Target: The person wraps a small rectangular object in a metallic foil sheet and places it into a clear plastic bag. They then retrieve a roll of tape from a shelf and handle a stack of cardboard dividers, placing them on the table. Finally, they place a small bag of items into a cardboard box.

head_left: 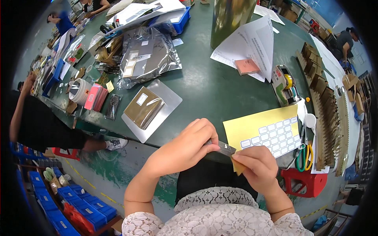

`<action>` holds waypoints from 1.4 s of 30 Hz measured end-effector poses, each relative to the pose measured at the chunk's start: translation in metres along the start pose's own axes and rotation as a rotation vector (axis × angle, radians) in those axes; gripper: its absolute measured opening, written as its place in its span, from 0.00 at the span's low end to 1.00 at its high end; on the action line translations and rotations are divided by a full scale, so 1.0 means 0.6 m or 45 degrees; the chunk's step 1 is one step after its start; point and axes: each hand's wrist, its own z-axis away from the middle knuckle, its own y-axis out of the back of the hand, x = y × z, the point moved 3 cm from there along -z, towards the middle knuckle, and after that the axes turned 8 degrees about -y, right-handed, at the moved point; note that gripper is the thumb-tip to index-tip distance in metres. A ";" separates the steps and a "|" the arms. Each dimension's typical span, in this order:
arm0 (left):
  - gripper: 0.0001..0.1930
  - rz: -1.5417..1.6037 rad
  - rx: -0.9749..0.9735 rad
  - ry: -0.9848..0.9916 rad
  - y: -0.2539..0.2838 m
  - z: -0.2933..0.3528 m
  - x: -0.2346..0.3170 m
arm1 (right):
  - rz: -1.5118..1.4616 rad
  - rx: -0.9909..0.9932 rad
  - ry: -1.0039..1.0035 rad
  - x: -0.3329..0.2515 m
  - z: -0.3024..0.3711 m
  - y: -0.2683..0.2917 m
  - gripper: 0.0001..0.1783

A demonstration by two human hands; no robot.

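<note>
My left hand is closed on one end of a narrow, grey, shiny packet at the table's near edge. My right hand pinches the packet's other end, and a small tan-yellow flap sticks out below those fingers. What the flap is I cannot tell. Just beyond the right hand lies a yellow sheet of white labels with dark blue borders. To the left of my hands, a brown wrapped block with a white label rests on a thin silver plate.
A dark film-wrapped packet, pink blocks and a white tub stand at left. Scissors and a box holding a tape measure are at right. A tall gold-green cylinder stands far back. A person is at left.
</note>
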 end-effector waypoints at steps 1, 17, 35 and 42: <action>0.07 -0.010 0.004 0.007 -0.001 0.001 0.000 | 0.067 0.005 0.085 -0.002 0.002 -0.004 0.19; 0.07 -0.024 0.160 -0.086 -0.014 0.000 -0.009 | 0.531 -0.051 0.481 -0.014 -0.023 -0.008 0.12; 0.07 0.040 0.145 -0.216 -0.013 0.004 -0.014 | 0.378 -0.064 -0.433 0.129 -0.071 0.027 0.19; 0.06 0.254 0.236 -0.241 -0.008 0.014 -0.024 | -0.051 -0.270 -0.274 0.026 -0.035 -0.023 0.31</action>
